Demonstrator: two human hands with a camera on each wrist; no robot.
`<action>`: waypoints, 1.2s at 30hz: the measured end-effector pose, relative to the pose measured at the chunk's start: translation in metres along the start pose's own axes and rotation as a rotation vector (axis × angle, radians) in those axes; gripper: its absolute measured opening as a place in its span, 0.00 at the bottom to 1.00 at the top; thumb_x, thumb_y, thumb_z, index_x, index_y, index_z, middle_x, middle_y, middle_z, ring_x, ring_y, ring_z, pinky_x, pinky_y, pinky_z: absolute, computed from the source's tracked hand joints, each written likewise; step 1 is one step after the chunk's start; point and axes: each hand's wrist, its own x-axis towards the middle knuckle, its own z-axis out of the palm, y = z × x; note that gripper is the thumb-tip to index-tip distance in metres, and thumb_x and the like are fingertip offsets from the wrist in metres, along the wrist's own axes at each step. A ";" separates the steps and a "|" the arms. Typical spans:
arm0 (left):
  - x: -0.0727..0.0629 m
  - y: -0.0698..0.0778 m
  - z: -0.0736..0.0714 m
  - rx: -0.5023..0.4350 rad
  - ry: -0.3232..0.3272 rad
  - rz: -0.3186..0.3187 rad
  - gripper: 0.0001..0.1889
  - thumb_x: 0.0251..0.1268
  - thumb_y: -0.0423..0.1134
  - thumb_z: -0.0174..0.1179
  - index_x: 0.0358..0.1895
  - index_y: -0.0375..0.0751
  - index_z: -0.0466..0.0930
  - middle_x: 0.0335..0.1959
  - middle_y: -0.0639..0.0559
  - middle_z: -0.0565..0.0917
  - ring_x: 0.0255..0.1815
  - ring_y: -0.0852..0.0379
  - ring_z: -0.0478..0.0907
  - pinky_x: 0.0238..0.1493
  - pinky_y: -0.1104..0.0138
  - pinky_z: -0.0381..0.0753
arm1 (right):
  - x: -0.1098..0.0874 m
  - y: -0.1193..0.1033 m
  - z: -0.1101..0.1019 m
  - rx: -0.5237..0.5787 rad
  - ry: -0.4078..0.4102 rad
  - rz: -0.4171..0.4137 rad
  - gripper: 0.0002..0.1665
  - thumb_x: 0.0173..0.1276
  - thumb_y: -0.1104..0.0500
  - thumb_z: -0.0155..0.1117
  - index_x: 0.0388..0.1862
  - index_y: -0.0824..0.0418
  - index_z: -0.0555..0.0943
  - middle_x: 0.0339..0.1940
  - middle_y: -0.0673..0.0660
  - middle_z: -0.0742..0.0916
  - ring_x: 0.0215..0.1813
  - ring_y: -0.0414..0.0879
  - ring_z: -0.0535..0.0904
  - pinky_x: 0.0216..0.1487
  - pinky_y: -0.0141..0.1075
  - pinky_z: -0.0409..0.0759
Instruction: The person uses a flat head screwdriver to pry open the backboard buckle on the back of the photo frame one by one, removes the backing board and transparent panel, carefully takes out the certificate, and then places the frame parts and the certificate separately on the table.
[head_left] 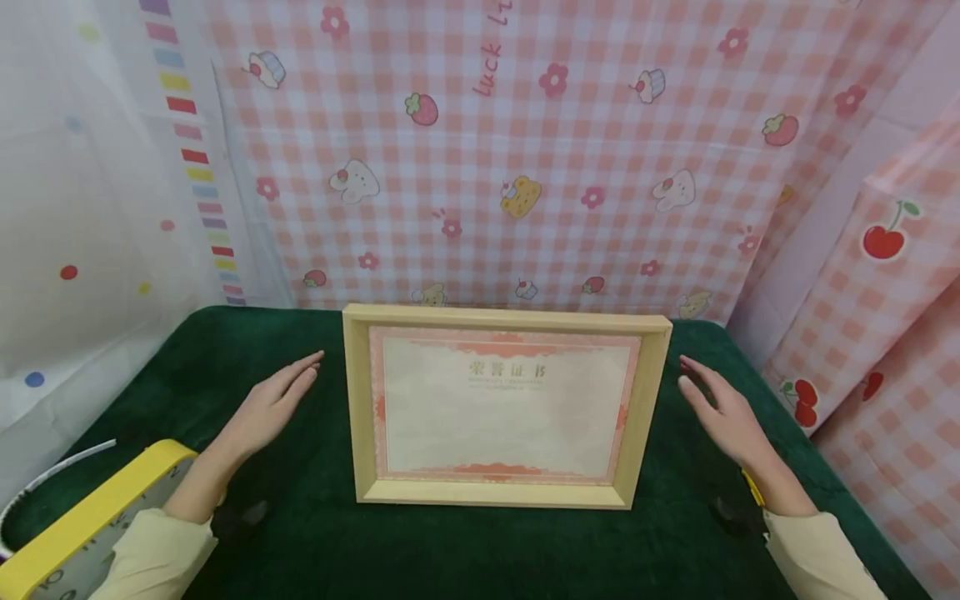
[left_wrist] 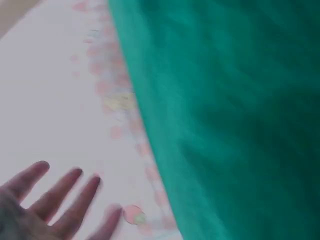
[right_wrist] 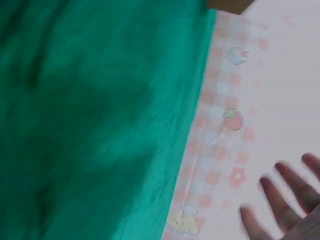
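A light wooden frame [head_left: 495, 493] with deep sides lies on the green cloth, and inside it is a certificate [head_left: 501, 417] with a pink-red border and Chinese lettering near its top. My left hand [head_left: 262, 414] is to the left of the frame, fingers straight and apart from it. On the opposite side, my right hand [head_left: 726, 414] is held with its fingers extended, also clear of the wood. Both wrist views show spread fingers with nothing in them; the left wrist view is slightly blurred.
Beside my left forearm stands a yellow-rimmed object [head_left: 97, 508] with numerals on its face, and a white cord [head_left: 56, 477] curves near it. Dark green cloth [head_left: 480, 550] covers the table. A pink checked curtain [head_left: 465, 167] hangs behind, with a white dotted one [head_left: 90, 208] at left.
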 end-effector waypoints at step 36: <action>0.002 0.036 0.006 -0.496 -0.230 0.069 0.19 0.63 0.37 0.53 0.54 0.32 0.66 0.43 0.35 0.75 0.27 0.45 0.79 0.28 0.57 0.78 | -0.003 -0.037 0.007 0.522 -0.169 -0.219 0.17 0.65 0.72 0.49 0.53 0.72 0.68 0.32 0.57 0.82 0.24 0.50 0.78 0.25 0.37 0.76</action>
